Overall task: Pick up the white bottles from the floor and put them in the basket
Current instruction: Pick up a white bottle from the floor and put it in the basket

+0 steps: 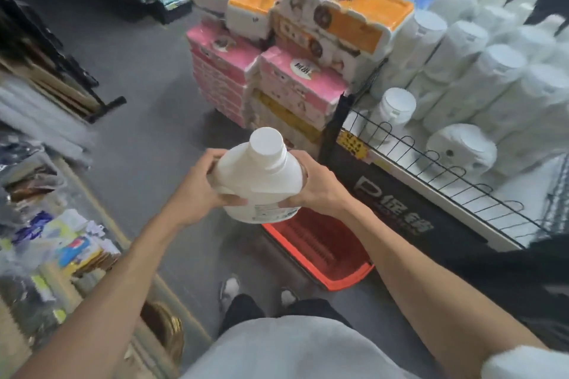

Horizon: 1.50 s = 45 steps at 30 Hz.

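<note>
a person standing in a shop aisle holds one white bottle [258, 175] in both hands at the centre of the frame, cap pointing toward 12 o'clock. the left hand [200, 184] is wrapped around the bottle's 9 o'clock side, fingers curled over the shoulder and thumb pressed low on the front; the right hand [311, 184] closes on the 3 o'clock side in the same way, thumb near the printed label. both hands grip firmly, neither one spread wide.

directly below the bottle, toward 5 o'clock, a red basket [335, 274] sits on the grey floor [138, 101] (its near rim lies just ahead of the person's shoes [229, 289]). the bottle hangs above the basket's far end, not touching it. what lies inside the basket cannot be made out.

at 2 to 3 o'clock a shelf with a black wire rail [431, 172] carries rows of more white bottles [480, 71], most lying with caps toward the aisle, one small one standing upright behind the rail. at 12 o'clock, stacked packs of tissue [289, 71] in pink, yellow and orange wrap stand on the floor just beside the shelf end. blurred shelves of packaged goods [61, 240] line the 8 to 10 o'clock side.
</note>
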{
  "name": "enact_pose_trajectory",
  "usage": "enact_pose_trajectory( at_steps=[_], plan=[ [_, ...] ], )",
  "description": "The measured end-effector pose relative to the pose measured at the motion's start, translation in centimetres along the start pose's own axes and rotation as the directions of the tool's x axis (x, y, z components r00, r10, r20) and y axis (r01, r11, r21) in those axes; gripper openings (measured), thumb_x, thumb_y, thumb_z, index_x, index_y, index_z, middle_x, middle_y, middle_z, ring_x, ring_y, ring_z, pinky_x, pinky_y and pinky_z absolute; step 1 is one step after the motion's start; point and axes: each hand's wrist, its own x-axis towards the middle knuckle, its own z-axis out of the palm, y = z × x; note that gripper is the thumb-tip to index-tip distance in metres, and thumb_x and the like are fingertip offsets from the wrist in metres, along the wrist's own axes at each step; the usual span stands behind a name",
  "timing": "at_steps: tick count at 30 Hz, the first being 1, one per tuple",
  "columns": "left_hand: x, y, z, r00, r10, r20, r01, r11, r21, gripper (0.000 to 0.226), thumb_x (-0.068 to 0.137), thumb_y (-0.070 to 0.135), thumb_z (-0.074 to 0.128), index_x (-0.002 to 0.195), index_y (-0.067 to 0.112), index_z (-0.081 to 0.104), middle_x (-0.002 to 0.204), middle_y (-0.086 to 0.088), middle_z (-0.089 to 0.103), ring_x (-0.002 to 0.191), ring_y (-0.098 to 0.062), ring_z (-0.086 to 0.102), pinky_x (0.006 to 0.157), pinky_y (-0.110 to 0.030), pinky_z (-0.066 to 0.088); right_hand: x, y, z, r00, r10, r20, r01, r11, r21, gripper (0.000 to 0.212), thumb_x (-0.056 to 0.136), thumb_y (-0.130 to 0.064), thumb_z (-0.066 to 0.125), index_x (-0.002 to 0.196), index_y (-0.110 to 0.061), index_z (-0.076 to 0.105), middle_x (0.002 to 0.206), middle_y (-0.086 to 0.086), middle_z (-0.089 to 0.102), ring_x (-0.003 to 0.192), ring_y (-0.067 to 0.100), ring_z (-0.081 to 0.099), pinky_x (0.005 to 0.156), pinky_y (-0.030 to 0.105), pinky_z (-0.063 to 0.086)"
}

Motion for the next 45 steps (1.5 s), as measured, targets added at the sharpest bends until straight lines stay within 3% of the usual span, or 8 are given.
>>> enact_pose_trajectory(
  at_steps=[5, 9, 17, 23, 28, 33, 42, 45],
  plan=[
    [7.2, 0.3, -1.5, 0.969, 0.064, 0.238, -0.08, 0.995, 0.057, 0.081, 0.053, 0.011, 0.1, 0.112, 0.042, 0.054, 0.108, 0.028, 0.063, 0.097, 0.014, 0.057, 0.079, -0.014, 0.048, 0.6, 0.0, 0.8, 0.967, 0.167, -0.194, -0.151, 0.984, 0.092, 0.092, 0.066, -0.028, 0.094, 0.142, -0.037, 0.045, 0.128, -0.016, 0.061, 0.121, 0.014, 0.057, 0.108, 0.046, 0.047],
    [11.4, 1.2, -0.7, 0.895, 0.086, 0.437, -0.122, 0.991, 0.055, 0.083, 0.055, 0.01, 0.099, 0.118, 0.04, 0.056, 0.114, 0.024, 0.063, 0.108, 0.0, 0.059, 0.092, -0.035, 0.055, -0.5, 0.1, 0.7, 0.897, 0.31, -0.314, -0.271, 0.949, 0.163, 0.091, 0.066, -0.029, 0.093, 0.142, -0.035, 0.044, 0.129, -0.013, 0.061, 0.122, 0.017, 0.057, 0.106, 0.047, 0.048],
    [15.6, 2.7, 6.0, 0.74, 0.13, 0.66, -0.223, 0.973, 0.058, 0.083, 0.053, 0.018, 0.097, 0.119, 0.044, 0.053, 0.117, 0.023, 0.06, 0.118, -0.008, 0.055, 0.101, -0.047, 0.052, -4.4, 2.9, -0.1, 0.753, 0.493, -0.436, -0.411, 0.87, 0.273, 0.087, 0.066, -0.03, 0.093, 0.137, -0.04, 0.043, 0.125, -0.016, 0.06, 0.119, 0.016, 0.056, 0.1, 0.042, 0.05],
    [17.2, 2.9, 13.1, 0.679, 0.1, 0.727, -0.25, 0.963, 0.101, 0.083, 0.058, 0.013, 0.098, 0.121, 0.04, 0.052, 0.117, 0.025, 0.057, 0.115, 0.0, 0.054, 0.101, -0.046, 0.051, -7.1, 7.9, -1.7, 0.688, 0.565, -0.456, -0.452, 0.825, 0.339, 0.085, 0.065, -0.029, 0.092, 0.136, -0.039, 0.045, 0.123, -0.016, 0.061, 0.116, 0.015, 0.056, 0.099, 0.042, 0.051],
    [18.6, 1.6, 18.8, 0.647, 0.077, 0.759, -0.276, 0.951, 0.139, 0.083, 0.057, 0.02, 0.098, 0.122, 0.039, 0.05, 0.118, 0.028, 0.054, 0.118, -0.006, 0.053, 0.102, -0.048, 0.05, -7.7, 13.4, -2.6, 0.676, 0.593, -0.439, -0.477, 0.805, 0.353, 0.084, 0.067, -0.027, 0.091, 0.136, -0.039, 0.044, 0.123, -0.019, 0.057, 0.112, 0.009, 0.052, 0.093, 0.034, 0.044],
    [20.6, -0.1, 23.2, 0.6, 0.03, 0.8, -0.31, 0.93, 0.198, 0.079, 0.062, 0.022, 0.095, 0.12, 0.041, 0.046, 0.117, 0.016, 0.059, 0.116, -0.006, 0.054, 0.1, -0.043, 0.049, -7.1, 18.8, -1.9, 0.657, 0.626, -0.42, -0.47, 0.776, 0.421, 0.086, 0.065, -0.026, 0.092, 0.136, -0.042, 0.046, 0.129, -0.024, 0.056, 0.114, 0.005, 0.052, 0.098, 0.034, 0.045],
    [24.3, -6.4, 31.1, 0.54, -0.041, 0.841, -0.314, 0.917, 0.246, 0.076, 0.061, 0.025, 0.092, 0.118, 0.048, 0.047, 0.114, 0.024, 0.059, 0.11, -0.003, 0.056, 0.09, -0.035, 0.051, -3.9, 29.7, 1.5, 0.621, 0.684, -0.384, -0.426, 0.705, 0.567, 0.095, 0.066, -0.033, 0.096, 0.142, -0.056, 0.044, 0.137, -0.032, 0.057, 0.128, -0.001, 0.055, 0.107, 0.037, 0.049],
    [26.0, -9.6, 33.2, 0.529, -0.05, 0.847, -0.321, 0.912, 0.254, 0.077, 0.06, 0.031, 0.092, 0.12, 0.048, 0.046, 0.114, 0.027, 0.058, 0.109, 0.001, 0.055, 0.091, -0.035, 0.051, -2.4, 33.2, 2.9, 0.618, 0.69, -0.377, -0.431, 0.698, 0.572, 0.089, 0.066, -0.03, 0.092, 0.132, -0.065, 0.044, 0.132, -0.038, 0.056, 0.124, -0.007, 0.054, 0.106, 0.039, 0.049]
  ],
)
